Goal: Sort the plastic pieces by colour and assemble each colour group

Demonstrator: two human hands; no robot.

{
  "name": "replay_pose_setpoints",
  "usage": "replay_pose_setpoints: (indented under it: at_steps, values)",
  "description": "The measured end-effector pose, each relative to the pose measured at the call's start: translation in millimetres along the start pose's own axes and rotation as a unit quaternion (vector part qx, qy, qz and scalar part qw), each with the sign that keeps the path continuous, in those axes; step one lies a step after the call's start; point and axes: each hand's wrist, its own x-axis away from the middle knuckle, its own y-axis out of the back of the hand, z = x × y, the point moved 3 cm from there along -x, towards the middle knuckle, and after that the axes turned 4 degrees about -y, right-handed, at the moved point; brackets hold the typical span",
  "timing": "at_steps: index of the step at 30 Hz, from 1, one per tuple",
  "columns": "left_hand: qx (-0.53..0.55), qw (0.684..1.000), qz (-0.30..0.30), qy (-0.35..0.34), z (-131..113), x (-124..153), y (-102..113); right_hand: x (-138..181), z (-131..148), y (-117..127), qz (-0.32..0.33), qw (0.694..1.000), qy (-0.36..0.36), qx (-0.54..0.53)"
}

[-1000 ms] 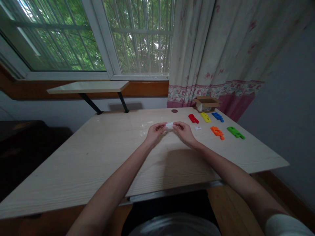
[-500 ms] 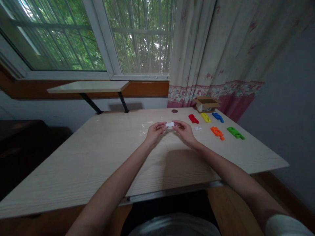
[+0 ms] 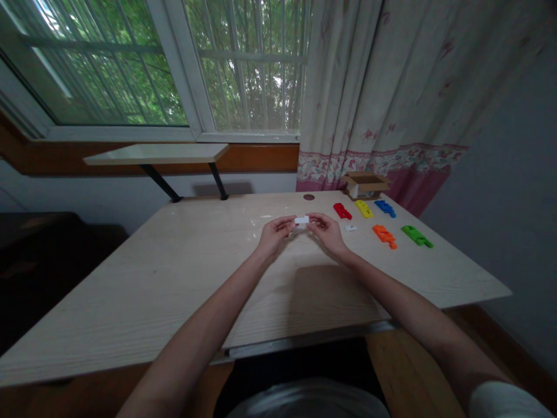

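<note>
My left hand (image 3: 274, 233) and my right hand (image 3: 327, 231) meet above the middle of the light wooden table (image 3: 183, 273). Both pinch one small white plastic piece (image 3: 301, 220), each at one end. A second small white piece (image 3: 350, 228) lies on the table just right of my right hand. Further right lie flat coloured plastic pieces: red (image 3: 342, 211), yellow (image 3: 364, 208), blue (image 3: 385, 208), orange (image 3: 384, 235) and green (image 3: 416, 235).
A small open cardboard box (image 3: 364, 183) stands at the table's far right corner, before a flowered curtain (image 3: 383, 87). A round dark cable hole (image 3: 308, 197) is in the tabletop near the far edge. A narrow shelf (image 3: 156, 154) juts out under the window.
The white piece has turned slightly in my fingers and now lies flatter and longer between both hands. My arms have hardly moved.
</note>
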Motion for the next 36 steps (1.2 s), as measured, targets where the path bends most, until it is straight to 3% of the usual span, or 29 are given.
replay_pose_setpoints:
  at_steps: [10,17,28,36]
  values:
    - [-0.001,1.0,-0.011,0.0,-6,4,-5,0,-5,-4,0.002,0.995,-0.064,-0.079]
    - [-0.002,1.0,0.004,0.014,-6,6,-8,-1,-13,-9,0.06,0.953,-0.164,-0.249]
    - [-0.016,1.0,-0.01,0.002,-2,4,-4,3,-3,-7,0.1,0.928,-0.205,-0.296]
    - [-0.03,0.999,0.016,0.024,3,3,-4,2,-2,-7,0.107,0.934,-0.195,-0.28]
